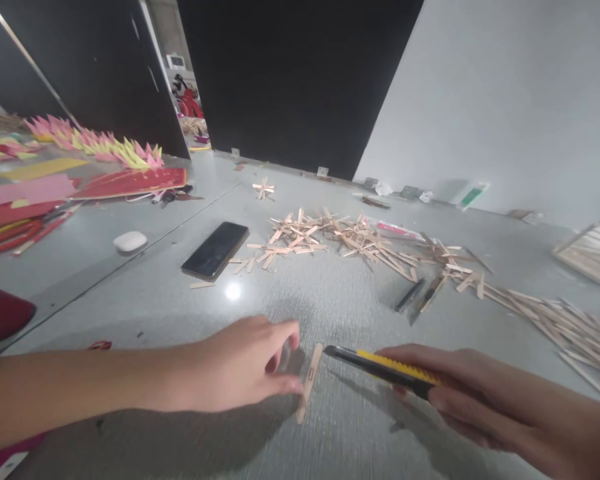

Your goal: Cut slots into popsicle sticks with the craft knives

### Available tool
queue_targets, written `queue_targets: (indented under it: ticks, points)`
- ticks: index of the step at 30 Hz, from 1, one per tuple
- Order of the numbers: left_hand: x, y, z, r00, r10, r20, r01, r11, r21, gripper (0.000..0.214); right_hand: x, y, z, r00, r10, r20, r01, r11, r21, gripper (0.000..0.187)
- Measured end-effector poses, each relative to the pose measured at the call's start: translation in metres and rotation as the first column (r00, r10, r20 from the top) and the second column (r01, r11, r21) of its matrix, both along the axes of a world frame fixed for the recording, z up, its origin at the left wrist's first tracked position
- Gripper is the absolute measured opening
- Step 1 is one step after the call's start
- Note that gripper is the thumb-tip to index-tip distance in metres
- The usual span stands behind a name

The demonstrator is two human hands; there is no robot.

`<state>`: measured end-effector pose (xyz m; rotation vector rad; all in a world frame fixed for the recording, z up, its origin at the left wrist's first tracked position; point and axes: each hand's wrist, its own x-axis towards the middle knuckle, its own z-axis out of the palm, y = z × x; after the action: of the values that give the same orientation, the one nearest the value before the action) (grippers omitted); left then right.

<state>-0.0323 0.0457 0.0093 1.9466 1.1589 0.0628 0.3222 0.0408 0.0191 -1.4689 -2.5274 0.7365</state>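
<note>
Between your hands, the wooden stick point(310, 381) lies flat on the surface point(330, 293), its long axis pointing away from you. Your left hand point(245, 363) is nearer, fingers loosely curled, thumb at the stick's left edge. Your right hand point(480, 393) grips the yellow cutter point(380, 363), whose tip is just beside the stick.

It looked like a makeshift craft workspace on the floor of a bare room. Flat wooden sticks point(360, 240) lay strewn in heaps over the glossy grey floor point(290, 313). Sheets of red and yellow paper point(80, 183) and cut paper petals point(95, 143) sat to one side, and a yellow utility knife point(380, 365) was out. A plain white wall point(505, 100) and black panels point(290, 73) stood behind.
</note>
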Motion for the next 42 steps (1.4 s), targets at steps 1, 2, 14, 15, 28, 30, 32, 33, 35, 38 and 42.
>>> queue_targets:
  ticks: [1,2,14,15,28,30,32,33,35,38,42]
  points:
    - [0.001,0.003,-0.004,0.999,-0.027,0.023,0.024,0.991,0.133,0.052,0.001,0.0,-0.001,0.999,0.025,0.023,-0.025,1.0,-0.019,0.042]
    - [0.002,0.006,-0.01,0.996,-0.066,0.057,0.051,0.972,0.229,0.063,0.001,0.0,-0.002,0.998,0.04,0.044,-0.039,0.999,-0.033,0.042]
    - [0.016,0.007,-0.045,0.977,-0.195,0.085,0.163,0.942,0.293,0.085,-0.018,-0.002,0.0,0.992,0.129,0.009,-0.128,0.974,0.187,0.034]
    - [0.017,0.007,-0.045,0.978,-0.194,0.081,0.162,0.942,0.293,0.086,-0.019,-0.003,-0.001,0.992,0.129,0.008,-0.128,0.972,0.197,0.033]
    - [0.017,0.007,-0.047,0.975,-0.203,0.087,0.165,0.931,0.327,0.087,-0.032,-0.002,0.007,0.99,0.139,-0.012,-0.137,0.986,0.097,0.034]
    - [0.017,0.007,-0.046,0.975,-0.205,0.08,0.168,0.93,0.327,0.087,-0.035,-0.002,0.008,0.991,0.132,-0.019,-0.129,0.985,0.117,0.035]
    - [0.018,0.007,-0.045,0.976,-0.204,0.076,0.17,0.93,0.326,0.087,-0.036,-0.004,0.008,0.991,0.132,-0.026,-0.128,0.983,0.133,0.036]
    - [0.018,0.007,-0.045,0.976,-0.204,0.075,0.17,0.93,0.327,0.086,-0.036,-0.004,0.008,0.991,0.132,-0.025,-0.128,0.982,0.141,0.035]
    - [0.018,0.007,-0.045,0.976,-0.207,0.074,0.172,0.928,0.33,0.086,-0.036,-0.005,0.009,0.992,0.128,-0.017,-0.124,0.981,0.151,0.033]
    - [0.018,0.008,-0.045,0.975,-0.209,0.08,0.172,0.93,0.325,0.087,-0.04,-0.006,0.014,0.993,0.119,0.007,-0.119,0.99,0.07,0.034]
    - [0.017,0.007,-0.044,0.972,-0.204,0.113,0.159,0.934,0.32,0.086,-0.045,-0.008,0.02,0.993,0.117,0.017,-0.115,0.991,-0.069,0.042]
